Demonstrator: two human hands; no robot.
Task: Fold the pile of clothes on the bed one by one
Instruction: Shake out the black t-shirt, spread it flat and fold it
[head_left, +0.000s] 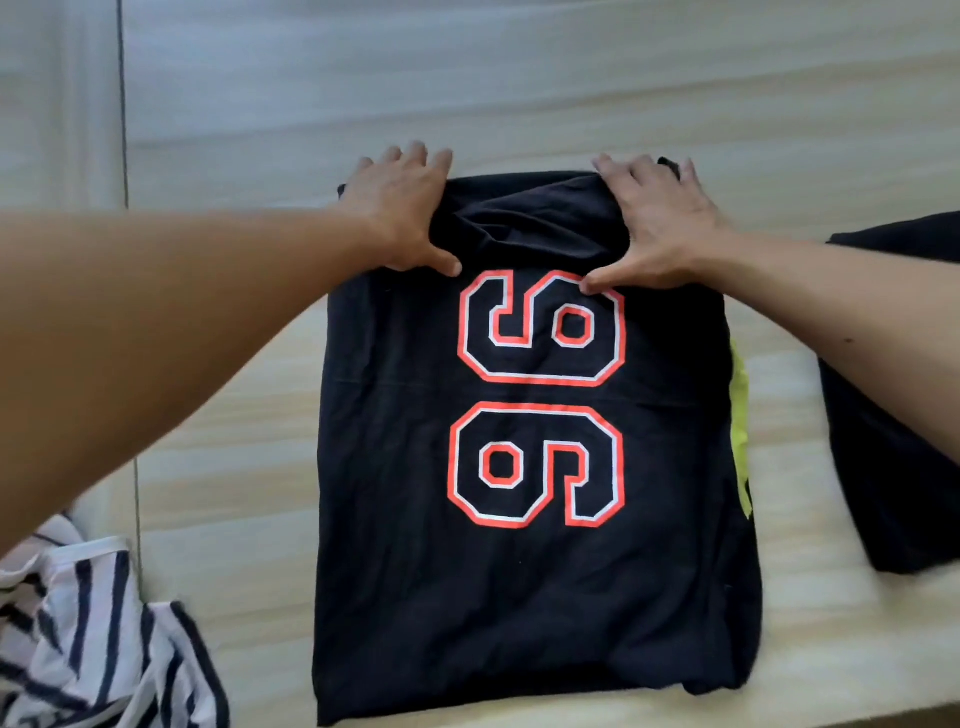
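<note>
**Two hands on the far hem**

We have the bed (519, 104) under everything, pale and banded. On it the black shirt (530, 597) lies flat at centre, numbers up. A second dark garment (893, 415) sits to the right, striped clothes (93, 634) lower left. Our left hand (400, 208) and right hand (654, 223) pinch its bunched far edge, thumbs on top. Pulling unevenly could skew the fold, we judge, or drag out the yellow-green strip (740, 431) at its right side.

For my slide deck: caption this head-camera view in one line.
Left hand and right hand grip the far edge of a black cotton numbered shirt on the bed.
</note>
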